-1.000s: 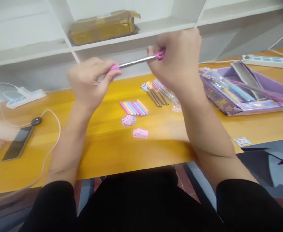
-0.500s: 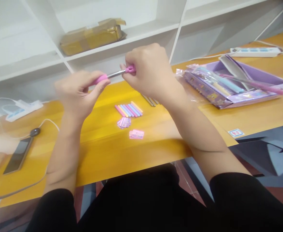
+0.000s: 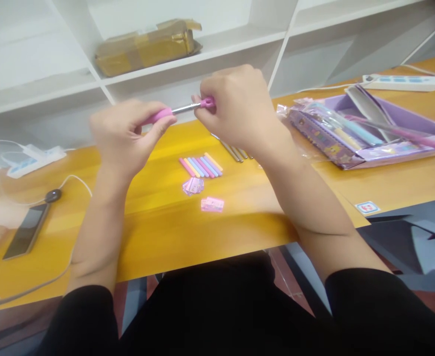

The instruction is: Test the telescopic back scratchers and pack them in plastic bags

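Observation:
Level in the air above the table, a slim pink-and-silver pen (image 3: 186, 108) spans the gap between my two hands. Its left end is a smooth pink sleeve, pinched between the thumb and fingers of my left hand (image 3: 122, 131). My right hand (image 3: 237, 106) is closed in a fist around the other end, where a bit of darker pink shows; the rest is hidden in the fist. Below lie a row of several pastel sticks (image 3: 201, 167), a fanned pile of small printed cards (image 3: 193, 186) and pink cards (image 3: 213, 204). Several silver tubes (image 3: 235, 151) lie partly behind my right forearm.
On the right stands an open purple box (image 3: 395, 153) with bagged pens in it. A phone (image 3: 27, 230) and a power strip (image 3: 37, 162) lie left; another power strip (image 3: 403, 82) is back right. A taped carton (image 3: 146, 49) rests on the white shelf.
Both hands keep the same hold on the pen. The whole view has shifted slightly, so the table things appear a little further right; no clear change in the pen.

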`<state>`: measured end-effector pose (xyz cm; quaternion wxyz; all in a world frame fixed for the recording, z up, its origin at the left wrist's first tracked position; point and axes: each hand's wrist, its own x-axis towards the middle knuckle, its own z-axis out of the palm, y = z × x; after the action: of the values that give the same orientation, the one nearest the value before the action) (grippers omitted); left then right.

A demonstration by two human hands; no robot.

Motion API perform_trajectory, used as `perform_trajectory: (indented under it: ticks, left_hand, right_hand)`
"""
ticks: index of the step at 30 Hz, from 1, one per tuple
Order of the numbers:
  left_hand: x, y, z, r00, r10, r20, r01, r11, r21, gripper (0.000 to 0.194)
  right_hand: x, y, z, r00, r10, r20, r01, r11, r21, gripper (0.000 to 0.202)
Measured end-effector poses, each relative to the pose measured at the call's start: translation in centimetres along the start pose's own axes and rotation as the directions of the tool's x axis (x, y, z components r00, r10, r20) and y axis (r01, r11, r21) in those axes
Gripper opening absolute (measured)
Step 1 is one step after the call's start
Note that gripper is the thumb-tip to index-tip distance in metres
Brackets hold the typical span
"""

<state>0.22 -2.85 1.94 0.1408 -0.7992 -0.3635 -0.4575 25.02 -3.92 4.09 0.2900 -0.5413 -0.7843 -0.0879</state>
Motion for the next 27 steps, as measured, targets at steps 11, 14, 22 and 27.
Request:
perform_trajectory:
  ticks: [11,14,22,27]
  left_hand:
    - [-0.2,1.2,-0.9,0.967,-0.193,0.165,0.163,0.97,0.179,0.043]
    - [-0.1,1.4,-1.1,0.952,-0.211,0.223,0.166,0.965,0.203,0.045]
    - [0.1,0.4,-1.0,0.922,-0.145,0.359,0.045,0.961,0.271,0.041]
    - [-0.2,1.4,-0.2,0.862,-0.135,0.488,-0.036,0.945,0.326,0.022]
  right_hand:
    - [0.0,0.2,0.2,0.999,-0.032,0.03,0.034,0.998,-0.062,0.024]
    - [0.0,0.1,0.2,0.999,-0.034,0.035,0.037,0.996,-0.081,0.026]
    - [0.6,0.7,1.1,0.996,0.007,0.093,0.007,0.988,-0.156,0.031]
    - [0.6,0.4,1.7,0.986,0.006,0.169,0.016,0.991,-0.13,0.035]
